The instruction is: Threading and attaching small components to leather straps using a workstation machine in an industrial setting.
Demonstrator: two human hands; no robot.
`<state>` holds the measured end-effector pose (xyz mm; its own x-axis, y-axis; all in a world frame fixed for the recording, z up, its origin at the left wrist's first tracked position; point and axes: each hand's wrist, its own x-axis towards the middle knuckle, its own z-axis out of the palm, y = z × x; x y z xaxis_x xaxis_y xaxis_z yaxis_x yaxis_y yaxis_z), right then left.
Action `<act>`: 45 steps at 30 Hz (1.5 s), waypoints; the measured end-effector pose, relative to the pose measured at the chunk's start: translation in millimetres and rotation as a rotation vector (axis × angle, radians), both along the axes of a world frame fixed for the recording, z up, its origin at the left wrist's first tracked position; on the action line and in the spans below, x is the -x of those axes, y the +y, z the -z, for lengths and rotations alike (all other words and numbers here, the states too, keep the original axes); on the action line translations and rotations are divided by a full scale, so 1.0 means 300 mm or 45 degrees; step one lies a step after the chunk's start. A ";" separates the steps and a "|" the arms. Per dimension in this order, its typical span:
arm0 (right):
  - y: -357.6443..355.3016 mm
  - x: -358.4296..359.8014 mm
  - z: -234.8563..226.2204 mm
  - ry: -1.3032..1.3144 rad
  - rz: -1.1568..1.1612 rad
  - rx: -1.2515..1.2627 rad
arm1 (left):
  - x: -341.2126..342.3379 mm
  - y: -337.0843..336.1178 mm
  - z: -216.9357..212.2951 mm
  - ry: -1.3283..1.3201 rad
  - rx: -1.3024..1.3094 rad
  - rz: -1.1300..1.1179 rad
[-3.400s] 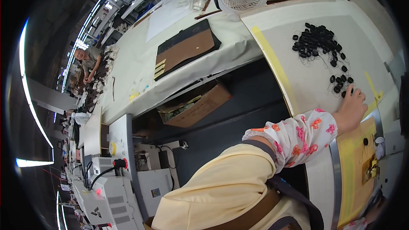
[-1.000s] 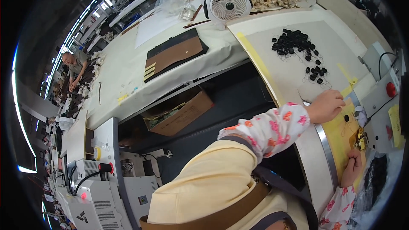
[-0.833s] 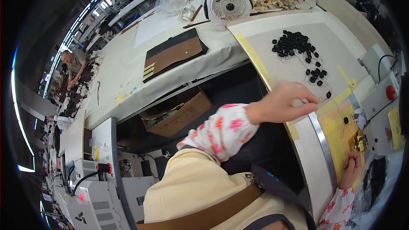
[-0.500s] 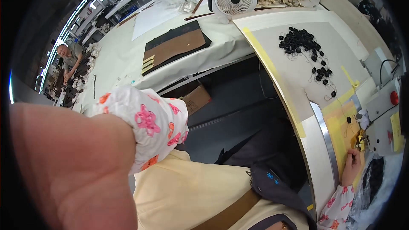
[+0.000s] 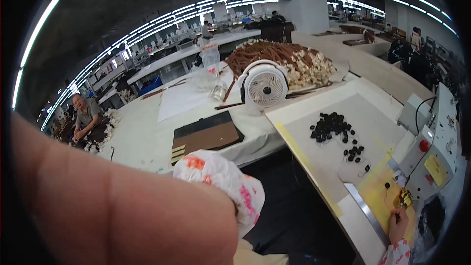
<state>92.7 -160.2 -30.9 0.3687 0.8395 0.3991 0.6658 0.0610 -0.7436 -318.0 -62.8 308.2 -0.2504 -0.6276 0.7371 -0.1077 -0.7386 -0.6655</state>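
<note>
My left hand point(image 5: 122, 201) is raised very close in front of the view and fills the lower left, blurred. Its fingertips run out of the picture, so I cannot see whether it grips anything. A white sleeve with pink and orange flowers point(image 5: 221, 181) covers that forearm. At the lower right, my right hand point(image 5: 399, 225) rests on the yellow-taped work surface point(image 5: 373, 191), fingers curled together. Something small and dark shows at its fingertips, too small to name. Just beyond it is the brass-coloured foot point(image 5: 405, 198) of a grey-white machine point(image 5: 436, 142). One small black round piece point(image 5: 387, 185) lies nearby.
Many black round pieces with loose threads point(image 5: 333, 127) are heaped on the board. A white fan point(image 5: 265, 88) stands behind, before a brown and cream pile point(image 5: 294, 64). Brown and black flat panels point(image 5: 208, 135) lie on the cloth-covered table. Another person point(image 5: 87, 115) sits far left.
The view has tilted up, showing more of the room and less of my lap. My left hand still looms close. My right hand stays by the machine foot, its fingers now more curled.
</note>
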 end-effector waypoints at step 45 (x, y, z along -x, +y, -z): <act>-0.017 -0.035 0.024 -0.155 -0.003 -0.076 | -0.142 -0.061 -0.009 -0.079 0.250 0.408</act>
<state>103.3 -165.2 -38.1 0.3126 0.8136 0.4902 0.7507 0.1046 -0.6523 -275.4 -81.2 311.0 -0.4591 -0.3584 0.8129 -0.3182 -0.7880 -0.5271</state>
